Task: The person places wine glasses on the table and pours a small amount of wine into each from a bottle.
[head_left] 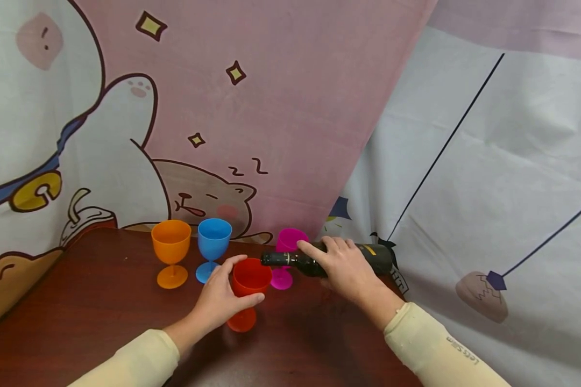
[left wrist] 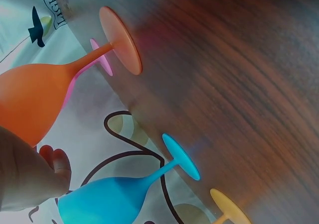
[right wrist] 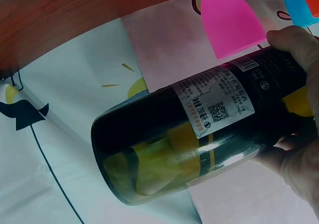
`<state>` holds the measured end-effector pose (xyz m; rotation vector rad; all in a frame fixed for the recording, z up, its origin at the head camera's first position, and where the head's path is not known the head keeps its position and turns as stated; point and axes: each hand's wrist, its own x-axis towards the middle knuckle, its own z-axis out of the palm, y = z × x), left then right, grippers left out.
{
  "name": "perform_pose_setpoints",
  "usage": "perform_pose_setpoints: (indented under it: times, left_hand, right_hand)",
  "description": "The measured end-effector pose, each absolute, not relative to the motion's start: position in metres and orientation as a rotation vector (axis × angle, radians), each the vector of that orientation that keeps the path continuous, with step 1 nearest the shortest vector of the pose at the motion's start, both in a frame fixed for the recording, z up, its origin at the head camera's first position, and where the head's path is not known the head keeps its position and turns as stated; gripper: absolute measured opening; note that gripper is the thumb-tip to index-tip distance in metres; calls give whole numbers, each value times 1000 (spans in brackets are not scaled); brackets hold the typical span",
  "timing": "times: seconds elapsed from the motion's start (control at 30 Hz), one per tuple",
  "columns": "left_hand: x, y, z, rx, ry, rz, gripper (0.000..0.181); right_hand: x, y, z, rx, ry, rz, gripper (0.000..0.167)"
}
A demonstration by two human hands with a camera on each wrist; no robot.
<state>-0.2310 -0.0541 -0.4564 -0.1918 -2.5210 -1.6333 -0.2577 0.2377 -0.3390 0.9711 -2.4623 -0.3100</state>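
Note:
My left hand [head_left: 218, 298] holds the red goblet [head_left: 253, 277] by its bowl, thumb on the near side and fingers on the far side. In the left wrist view the red goblet [left wrist: 35, 94] looks orange, with part of the left hand [left wrist: 30, 176] beside its bowl. A dark wine bottle [head_left: 380, 259] lies nearly level in the grip of my right hand [head_left: 346, 266]. Its neck points left, the mouth above the red goblet's rim. The right wrist view shows the bottle's [right wrist: 149, 144] base end and white label; whether liquid flows cannot be seen.
Behind the bottle's neck stands a magenta goblet [head_left: 282, 278]. A blue goblet [head_left: 214, 239] and an orange goblet [head_left: 171, 242] stand further left on the dark wooden table [head_left: 101, 301]. A printed cloth [head_left: 290, 107] hangs along the table's back and right edges.

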Motion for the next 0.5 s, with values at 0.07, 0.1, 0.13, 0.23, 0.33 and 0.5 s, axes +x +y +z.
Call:
perform_pose_setpoints:
  times: [0.07,0.1,0.13,0.23,0.33,0.5]
  left_hand:
    - [-231,-54,-456,-193,-2519,-1634,96]
    - [-231,-54,-456,-193,-2520,-1633,96]
    - [-231,-54,-456,-194,-2519,-1633,96]
    - [-231,-53,-456,-194,-2516,-1626,96]
    - [-230,-53,-457,-192,-2512,-1624,95]
    - [-230,-54,-456,-192,-2506,-1635,95]
  right_hand:
    - [-258,238,-338,972,-2451,-323,97]
    - [-258,238,-338,972,-2445,-331,97]
    - [-258,239,-337,973,-2439,-340,96]
    - [-258,240,-336,973,-2428,-370,96]
    - [-257,240,-334,972,-2429,-390,96]
    - [-255,241,-332,970,-2443,-396,96]
